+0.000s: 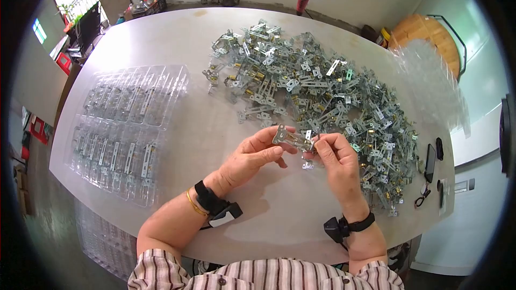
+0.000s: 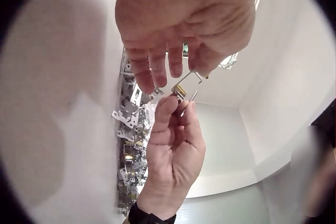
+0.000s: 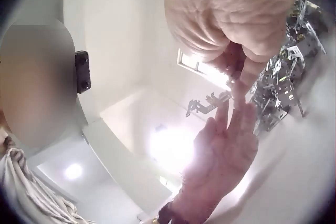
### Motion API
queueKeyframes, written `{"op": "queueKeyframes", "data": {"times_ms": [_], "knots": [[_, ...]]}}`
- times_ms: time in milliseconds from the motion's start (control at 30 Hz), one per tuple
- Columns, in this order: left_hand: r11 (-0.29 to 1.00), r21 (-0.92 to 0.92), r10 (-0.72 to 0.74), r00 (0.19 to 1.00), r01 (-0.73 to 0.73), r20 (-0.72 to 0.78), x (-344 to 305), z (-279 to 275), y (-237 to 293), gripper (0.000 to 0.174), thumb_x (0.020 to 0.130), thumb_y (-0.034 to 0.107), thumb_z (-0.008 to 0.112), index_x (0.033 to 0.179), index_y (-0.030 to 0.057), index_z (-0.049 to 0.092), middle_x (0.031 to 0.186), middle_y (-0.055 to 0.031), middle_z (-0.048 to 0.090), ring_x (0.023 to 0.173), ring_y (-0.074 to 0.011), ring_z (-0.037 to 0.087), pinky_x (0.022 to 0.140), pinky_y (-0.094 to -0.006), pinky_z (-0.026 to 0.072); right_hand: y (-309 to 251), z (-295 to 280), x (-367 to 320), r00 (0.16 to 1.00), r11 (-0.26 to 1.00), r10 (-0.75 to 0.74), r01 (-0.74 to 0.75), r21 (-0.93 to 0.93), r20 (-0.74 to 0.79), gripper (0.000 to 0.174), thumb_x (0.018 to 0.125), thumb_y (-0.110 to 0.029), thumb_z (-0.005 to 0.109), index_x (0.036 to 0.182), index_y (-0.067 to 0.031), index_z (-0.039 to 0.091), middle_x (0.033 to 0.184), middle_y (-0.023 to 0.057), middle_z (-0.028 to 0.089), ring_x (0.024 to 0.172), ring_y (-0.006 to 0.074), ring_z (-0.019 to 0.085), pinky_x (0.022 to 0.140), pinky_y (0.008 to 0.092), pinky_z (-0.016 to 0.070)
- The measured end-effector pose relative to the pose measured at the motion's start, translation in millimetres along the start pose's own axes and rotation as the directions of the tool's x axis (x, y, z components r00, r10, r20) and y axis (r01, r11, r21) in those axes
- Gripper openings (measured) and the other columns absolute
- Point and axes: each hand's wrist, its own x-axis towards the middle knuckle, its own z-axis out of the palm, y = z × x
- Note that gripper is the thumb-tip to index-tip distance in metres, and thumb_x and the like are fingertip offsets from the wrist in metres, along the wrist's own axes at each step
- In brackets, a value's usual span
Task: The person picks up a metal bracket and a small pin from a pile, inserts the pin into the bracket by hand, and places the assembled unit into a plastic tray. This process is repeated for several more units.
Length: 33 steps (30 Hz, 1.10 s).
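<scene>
A metal bracket assembly [image 1: 293,138] with brass-coloured bits is up off the table between both hands. The right hand [image 1: 341,166] pinches its right end between thumb and fingers; the left wrist view also shows this right hand [image 2: 173,150] gripping the bracket [image 2: 181,88] from below. Beside the bracket's left end is the left hand [image 1: 250,153], fingers loosely extended and thumb apart from it. Its fingers [image 2: 157,69] look relaxed in the left wrist view. In the right wrist view, the bracket [image 3: 207,104] lies beside the left hand [image 3: 223,153]; exact finger contact is unclear.
A large pile of metal brackets [image 1: 322,91] spreads over the table [image 1: 215,129] behind and right of the hands. At left, clear plastic trays [image 1: 174,83] hold rows of brackets. Scissors [image 1: 423,196] and a black phone-like object [image 1: 430,164] lie at the right edge.
</scene>
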Motion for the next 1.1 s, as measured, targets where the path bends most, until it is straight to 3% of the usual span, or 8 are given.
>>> {"op": "queueKeyframes", "data": {"times_ms": [33,200,300,367,467,567,833,1100], "knots": [[0.995,0.077,0.061,0.998,-0.064,0.03,0,2,0,0.038,0.105,0.025,0.055,0.137,0.0055,0.053,0.137,-0.01,0.058,0.12,-0.0206,0.059,0.092,-0.0356,0.0529,4,1,0,1.0,0.999,0.024,-0.025,0.026,0.007,0.014,0.104,-0.014,0.057,0.108,-0.0004,0.059,0.103,0.0048,0.065,0.09,0.0133,0.068,0.082,0.0267,0.0558],[0.991,0.076,0.111,0.993,-0.113,0.033,2,-5,-7,0.035,0.106,0.025,0.053,0.134,0.0056,0.058,0.133,-0.0087,0.061,0.119,-0.0174,0.059,0.095,-0.0352,0.0512,4,6,-5,0.991,0.993,0.121,-0.121,0.01,0.057,0.016,0.104,-0.016,0.057,0.107,0.0001,0.059,0.103,0.005,0.066,0.088,0.0118,0.068,0.081,0.0262,0.0552],[0.987,0.122,0.105,0.994,-0.106,0.018,3,-10,-10,0.034,0.106,0.026,0.054,0.131,0.0048,0.06,0.124,-0.0079,0.066,0.113,-0.0154,0.061,0.094,-0.0338,0.0512,5,6,-5,0.995,0.985,0.079,-0.069,-0.156,0.06,0.014,0.103,-0.014,0.059,0.105,-0.001,0.06,0.098,0.0046,0.067,0.084,0.0101,0.066,0.076,0.025,0.0545],[0.981,0.17,0.091,0.996,-0.092,0.016,1,-11,-10,0.034,0.106,0.027,0.054,0.13,0.0045,0.061,0.119,-0.0074,0.069,0.109,-0.0145,0.063,0.093,-0.0329,0.0512,3,8,-6,0.966,0.845,-0.259,0.231,-0.482,0.009,0.009,0.102,-0.012,0.06,0.102,-0.0025,0.06,0.087,0.0024,0.067,0.076,0.0075,0.063,0.068,0.023,0.0516],[0.975,0.221,0.007,1.0,-0.014,0.03,-1,-6,-4,0.034,0.105,0.029,0.055,0.127,0.0039,0.063,0.107,-0.0053,0.071,0.1,-0.0125,0.065,0.092,-0.031,0.0513,-7,11,-11,0.99,0.925,-0.139,0.129,-0.356,-0.003,0.007,0.1,-0.01,0.062,0.1,-0.0039,0.06,0.078,0.0005,0.064,0.07,0.0058,0.059,0.061,0.0223,0.048],[0.963,0.267,-0.05,0.999,0.047,0.005,-3,-3,-1,0.037,0.105,0.033,0.054,0.122,0.0026,0.064,0.096,-0.0047,0.07,0.093,-0.0135,0.065,0.087,-0.0304,0.0507,-10,16,-14,0.995,0.93,-0.098,0.096,-0.355,0.013,0.007,0.099,-0.01,0.063,0.098,-0.0042,0.06,0.073,-0.0017,0.06,0.065,0.0046,0.055,0.058,0.0223,0.0445],[0.944,0.304,-0.121,0.992,0.126,-0.035,-5,1,0,0.037,0.105,0.036,0.055,0.116,0.0031,0.068,0.078,0.0038,0.06,0.073,-0.0055,0.056,0.068,-0.0238,0.048,-9,18,-15,0.986,0.89,-0.161,0.164,-0.426,0.043,0.006,0.098,-0.008,0.065,0.096,-0.0039,0.061,0.069,-0.0025,0.055,0.062,0.0037,0.048,0.054,0.0221,0.0398],[0.906,0.408,-0.098,0.993,0.113,-0.059,-3,-2,1,0.035,0.105,0.035,0.056,0.114,0.0032,0.068,0.074,0.0037,0.058,0.069,-0.0056,0.052,0.063,-0.0232,0.0427,-8,17,-14,0.975,0.863,-0.214,0.216,-0.456,0.058,0.005,0.097,-0.006,0.064,0.096,-0.0034,0.06,0.066,-0.0022,0.054,0.059,0.0038,0.046,0.051,0.0229,0.0391]]}}
